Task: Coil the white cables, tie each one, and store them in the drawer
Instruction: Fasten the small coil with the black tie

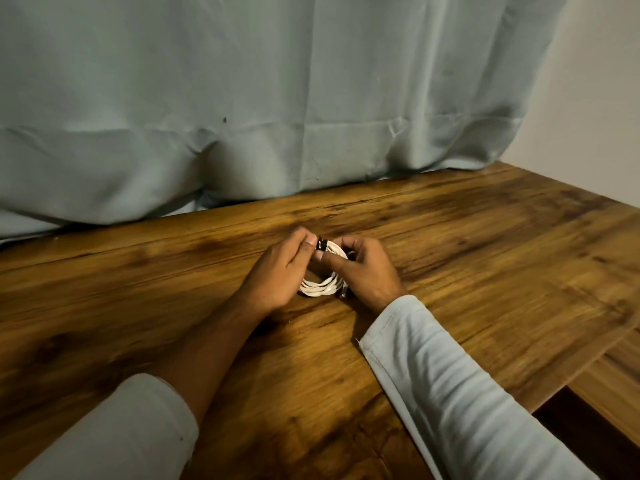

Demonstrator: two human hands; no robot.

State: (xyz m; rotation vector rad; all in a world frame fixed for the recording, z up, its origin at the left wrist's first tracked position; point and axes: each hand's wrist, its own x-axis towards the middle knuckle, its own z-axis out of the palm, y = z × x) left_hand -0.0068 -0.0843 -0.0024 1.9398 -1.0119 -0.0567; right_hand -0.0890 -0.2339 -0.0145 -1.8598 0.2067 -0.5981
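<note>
A white cable [320, 287], wound into a small coil of several loops, stands on the wooden table [485, 258] between my two hands. My left hand [277, 271] pinches a small black tie [321, 244] at the top of the coil with thumb and fingertips. My right hand [363, 268] grips the coil's right side, thumb across the top loops. A dark connector end [343, 292] pokes out under my right palm. The coil's far side is hidden by my fingers. No other cable shows.
A pale grey-green curtain [242, 116] hangs down onto the back of the table. A white wall [602, 98] stands at the right. At the lower right, the table's edge meets a lower wooden surface [616, 379] and a dark gap [581, 431].
</note>
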